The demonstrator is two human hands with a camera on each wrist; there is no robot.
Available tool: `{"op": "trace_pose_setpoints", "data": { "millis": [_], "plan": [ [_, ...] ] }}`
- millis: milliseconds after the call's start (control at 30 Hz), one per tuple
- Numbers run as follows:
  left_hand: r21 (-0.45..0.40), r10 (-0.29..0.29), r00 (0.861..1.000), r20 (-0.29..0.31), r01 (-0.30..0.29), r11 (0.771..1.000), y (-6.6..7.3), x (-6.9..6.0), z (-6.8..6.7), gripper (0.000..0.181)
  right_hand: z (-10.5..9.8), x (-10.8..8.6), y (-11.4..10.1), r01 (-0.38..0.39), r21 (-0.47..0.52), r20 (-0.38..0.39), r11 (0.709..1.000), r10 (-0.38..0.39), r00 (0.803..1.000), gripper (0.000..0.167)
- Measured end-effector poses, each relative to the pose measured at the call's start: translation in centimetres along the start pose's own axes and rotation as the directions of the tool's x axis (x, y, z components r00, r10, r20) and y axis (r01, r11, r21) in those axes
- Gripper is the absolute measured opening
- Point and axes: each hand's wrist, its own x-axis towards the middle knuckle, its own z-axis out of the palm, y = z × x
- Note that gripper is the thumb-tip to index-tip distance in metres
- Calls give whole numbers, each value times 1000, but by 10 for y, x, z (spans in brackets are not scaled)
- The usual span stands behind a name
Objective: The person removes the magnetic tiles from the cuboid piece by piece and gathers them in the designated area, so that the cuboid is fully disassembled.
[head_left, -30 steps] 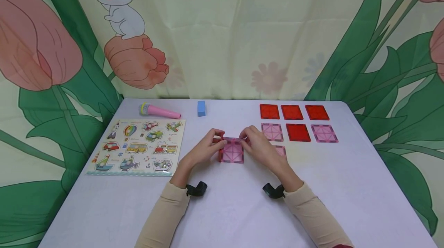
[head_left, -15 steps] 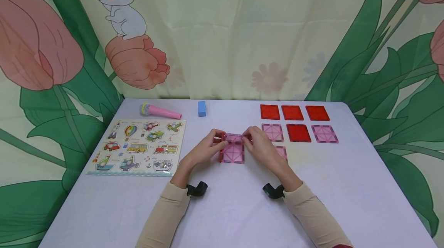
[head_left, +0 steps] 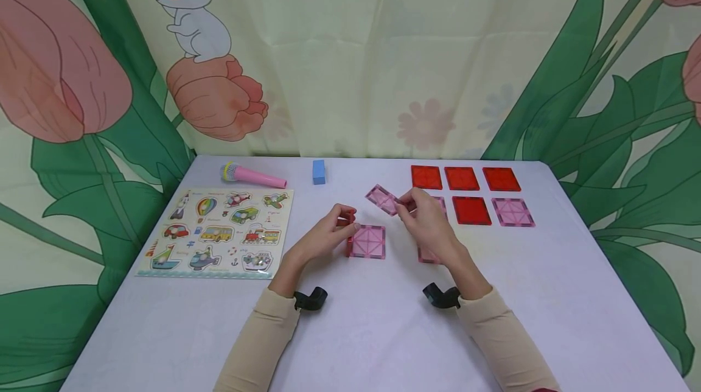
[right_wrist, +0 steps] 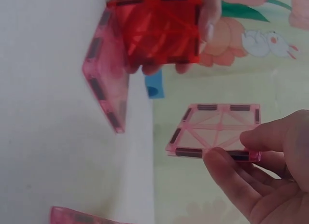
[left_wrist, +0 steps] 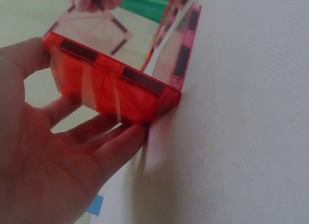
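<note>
My left hand [head_left: 324,237] holds a red square magnetic tile [left_wrist: 106,84] upright between thumb and fingers. That tile stands at the left edge of a pink magnetic tile [head_left: 368,243], which lies flat on the table. In the right wrist view the two meet in a corner. Up and to the right, my right hand [head_left: 427,224] pinches another pink magnetic tile [right_wrist: 217,130] by one edge, clear of the table and apart from the red one. Dark magnet strips line the tiles' edges. The head view shows the red tile only as a sliver behind the left fingers.
Several red tiles [head_left: 471,210] and pink tiles [head_left: 512,212] lie in rows at the right rear, some partly behind my right hand. On the left are a picture puzzle board [head_left: 216,234] and a pink toy microphone [head_left: 254,175]. A blue block [head_left: 318,171] stands near the back edge.
The pink tile in my right hand has come away from the far edge of the flat pink tile, moving up and right, and is now tilted. My left hand stays put.
</note>
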Motion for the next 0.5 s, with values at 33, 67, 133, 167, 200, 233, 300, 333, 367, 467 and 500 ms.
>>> {"op": "trace_pose_setpoints", "data": {
  "millis": [33, 67, 133, 167, 200, 233, 300, 333, 367, 467, 500],
  "plan": [
    [1, 4, 1000, 0, -4, 1000, 0, 0, 0, 53, -2, 0, -1, 1, 0, -1, 1000, -1, 1000, 19],
    [1, 8, 1000, -1, -8, 1000, -1, 1, 0, 53, -5, 0, -1, 3, 0, -2, 1000, -3, 1000, 19],
    [2, 12, 1000, -3, -12, 1000, -1, 1, 0, 53, -8, 0, -2, 10, -3, -10, 1000, -10, 1000, 19],
    [2, 13, 1000, -3, -13, 1000, -2, 1, 0, 54, -10, 0, -2, 15, -8, -15, 1000, -15, 1000, 19],
    [1, 13, 1000, -3, -13, 1000, -2, 1, 0, 55, -12, 0, -2, 19, -10, -20, 1000, -20, 1000, 19],
    [0, 14, 1000, -3, -14, 1000, -2, 1, 0, 55, -14, 0, -2, 21, -10, -25, 1000, -21, 999, 20],
    [-6, 16, 1000, -1, -16, 1000, -3, 1, 0, 56, -18, 0, -1, 24, -10, -32, 1000, -25, 999, 20],
    [-8, 17, 1000, -1, -17, 1000, -3, 1, 1, 55, -20, 0, 0, 23, -8, -33, 1000, -23, 999, 20],
    [-10, 18, 1000, 0, -18, 1000, -3, 2, 1, 54, -22, 0, 0, 21, -6, -35, 1000, -22, 999, 20],
    [-13, 20, 1000, -2, -20, 1000, -3, 2, 1, 52, -28, 0, 1, 16, 1, -38, 1000, -16, 999, 21],
    [-11, 19, 1000, -3, -19, 1000, -3, 2, 1, 52, -30, 0, 2, 14, 1, -39, 1000, -14, 999, 22]
  ]
}}
